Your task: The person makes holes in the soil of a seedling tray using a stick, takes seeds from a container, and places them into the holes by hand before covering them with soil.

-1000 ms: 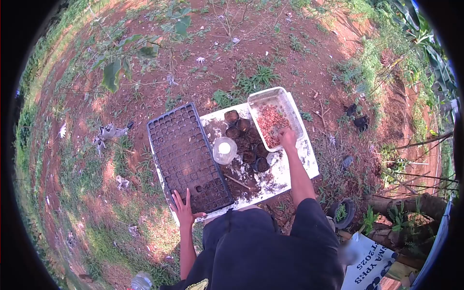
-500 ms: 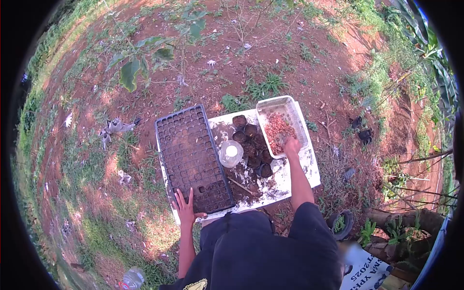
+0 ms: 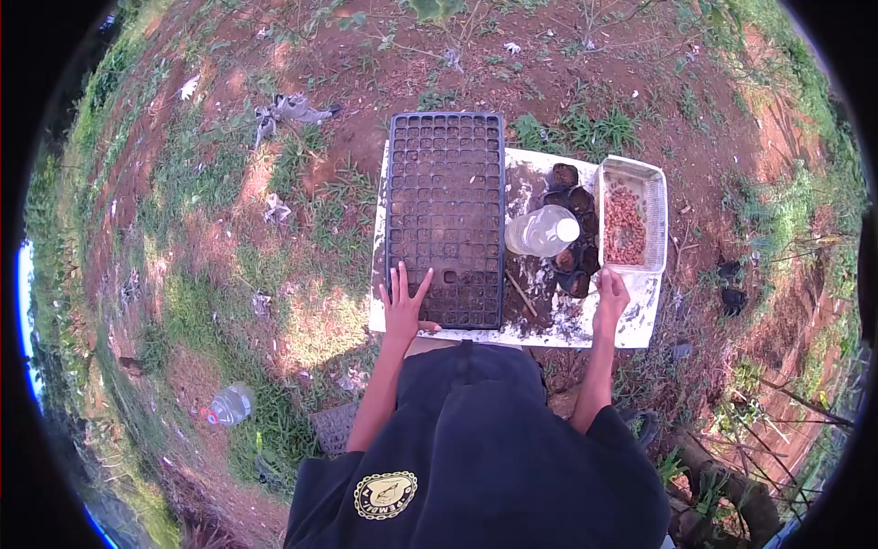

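My left hand (image 3: 402,306) rests with fingers spread on the near left corner of the black seedling tray (image 3: 445,210), whose cells hold dark soil. One cell near my fingers shows a deeper hole. Just below the near edge of the white basket (image 3: 655,224) is my right hand (image 3: 611,295), its fingers pinched together; whatever they hold is too small to make out. Reddish seeds (image 3: 624,227) lie inside the basket. Between tray and basket stand a clear plastic bottle (image 3: 540,231) with a white cap and several small black pots of soil (image 3: 574,282).
Under these things is a white board (image 3: 635,331) smeared with soil. A thin stick (image 3: 521,293) lies beside the tray. On the grass at the left is another clear bottle (image 3: 232,403). Black pots (image 3: 733,298) sit on the ground at the right.
My right hand has come out of the basket toward me, fingers closed. My left hand stays spread on the tray's corner. The view has turned and shifted.
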`<state>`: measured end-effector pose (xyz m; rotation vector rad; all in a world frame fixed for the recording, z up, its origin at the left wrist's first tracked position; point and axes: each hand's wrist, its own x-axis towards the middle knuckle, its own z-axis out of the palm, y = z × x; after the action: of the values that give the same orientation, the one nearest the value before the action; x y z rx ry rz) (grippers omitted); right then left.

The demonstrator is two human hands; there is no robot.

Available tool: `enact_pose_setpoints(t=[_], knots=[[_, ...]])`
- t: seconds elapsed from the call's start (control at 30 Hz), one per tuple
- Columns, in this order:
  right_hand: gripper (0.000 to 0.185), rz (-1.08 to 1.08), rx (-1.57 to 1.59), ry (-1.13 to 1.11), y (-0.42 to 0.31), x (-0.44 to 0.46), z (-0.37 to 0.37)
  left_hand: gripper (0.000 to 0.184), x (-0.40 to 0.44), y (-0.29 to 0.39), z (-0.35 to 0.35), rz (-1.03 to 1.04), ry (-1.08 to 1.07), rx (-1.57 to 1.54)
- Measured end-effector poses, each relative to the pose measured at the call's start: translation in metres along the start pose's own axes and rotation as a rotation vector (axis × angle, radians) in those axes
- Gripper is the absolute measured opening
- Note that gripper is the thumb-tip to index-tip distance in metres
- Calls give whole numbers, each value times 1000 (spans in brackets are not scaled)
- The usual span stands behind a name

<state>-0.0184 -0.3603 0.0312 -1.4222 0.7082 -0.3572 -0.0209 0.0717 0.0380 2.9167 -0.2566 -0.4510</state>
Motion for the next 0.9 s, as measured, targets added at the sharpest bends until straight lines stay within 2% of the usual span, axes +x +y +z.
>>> enact_pose_setpoints(t=[0.03, 0.1, 0.2, 0.23, 0.3, 0.4, 0.47, 0.6, 0.67, 0.8, 0.87, 0.9], knots=[[23, 89, 36, 50, -1, -24, 18, 142, 0, -1, 0, -6, -4, -2], [19, 195, 49, -3, 2, -65, 44, 141, 0, -3, 1, 14, -10, 4], [13, 278, 78, -154, 21, -106, 84, 139, -1, -4, 2, 46, 21, 13], [13, 298, -58, -292, 21, -120, 113, 138, -3, -8, 2, 71, 50, 13], [15, 206, -79, -465, 28, -127, 137, 137, -3, -10, 1, 72, 26, -4], [13, 119, -246, -504, 24, -131, 167, 136, -3, -12, 1, 103, 45, -35], [14, -123, -548, -565, 11, -132, 183, 136, -4, -14, 1, 112, 47, -65], [14, -293, -675, -575, 17, -129, 204, 134, -3, -17, -4, 145, 33, -129], [10, -514, -793, -610, 16, -129, 212, 132, -4, -19, -8, 172, 2, -160], [11, -564, -973, -688, 18, -129, 222, 131, -4, -28, -10, 211, -9, -170], [10, -750, -1101, -648, 20, -131, 226, 131, -3, -33, -10, 246, -6, -190], [10, -752, -1105, -649, 21, -133, 227, 131, -2, -36, -11, 245, -5, -194]])
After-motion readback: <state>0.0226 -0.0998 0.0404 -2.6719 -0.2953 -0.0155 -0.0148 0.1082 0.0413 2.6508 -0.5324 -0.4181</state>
